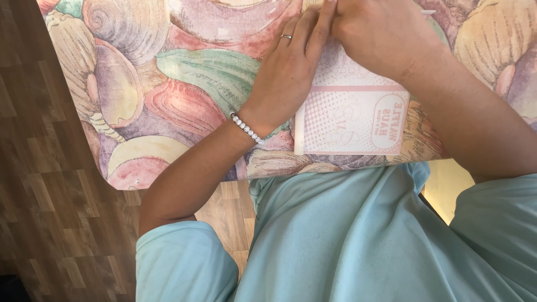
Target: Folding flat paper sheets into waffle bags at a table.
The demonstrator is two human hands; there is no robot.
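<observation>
At the near edge of the table (168,72), straight ahead of the person in the head view, lies a flat pink and white packet (349,120). It is a rectangle printed with fine pink dots, with a plain pink band running across it from 9 to 3 o'clock about halfway up what shows. Its long axis looks to run from 6 to 12 o'clock, away from the body, though the far end is hidden under the hands, so I cannot be sure. At the packet's lower right corner sits a rounded white label with pink lettering; the lettering reads upside down from here, so the packet's top points toward 6 o'clock, at the person.

The left hand (291,67) rests palm down on the packet's left edge, its fingers stretched toward 12 o'clock, a ring (286,37) on one finger and a bead bracelet (246,128) at the wrist. The right hand (380,33) lies curled over the packet's far part at 12 o'clock, touching the left fingertips. Whether either hand pinches the packet or only presses on it cannot be told, as the fingertips are hidden.

The table wears a cloth painted with large shells in pink, green, yellow and purple. Wooden floor (45,196) shows at 9 o'clock, and a pale blue shirt (347,240) fills 6 o'clock.
</observation>
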